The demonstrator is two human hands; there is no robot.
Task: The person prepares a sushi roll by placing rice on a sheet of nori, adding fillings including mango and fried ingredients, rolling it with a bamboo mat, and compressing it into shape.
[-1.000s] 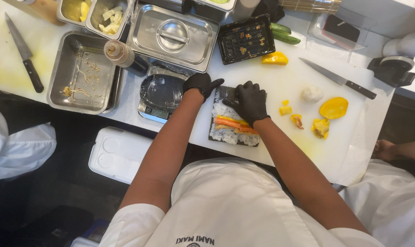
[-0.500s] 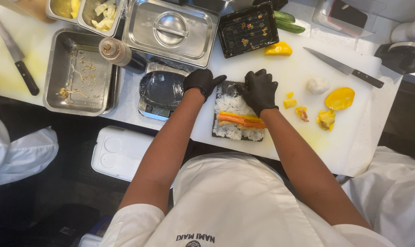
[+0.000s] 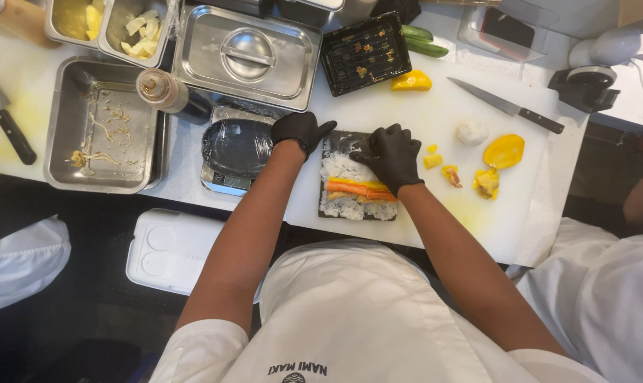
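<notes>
Even, bright overhead light fills the frame; the white cutting board [image 3: 421, 120] in the centre is nearly washed out. Soft glare marks the steel lid [image 3: 247, 53] at upper centre. Shadows are faint. The lower left is dim. Straight lines bow slightly near the edges, probably from a wide lens.

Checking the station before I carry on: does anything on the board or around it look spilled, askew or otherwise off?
Mostly tidy. Mango scraps and a yellow smear lie loose on the white cutting board beside the right hand. The squeeze bottle lies tipped across the steel tray, which holds leftover shreds.
</notes>
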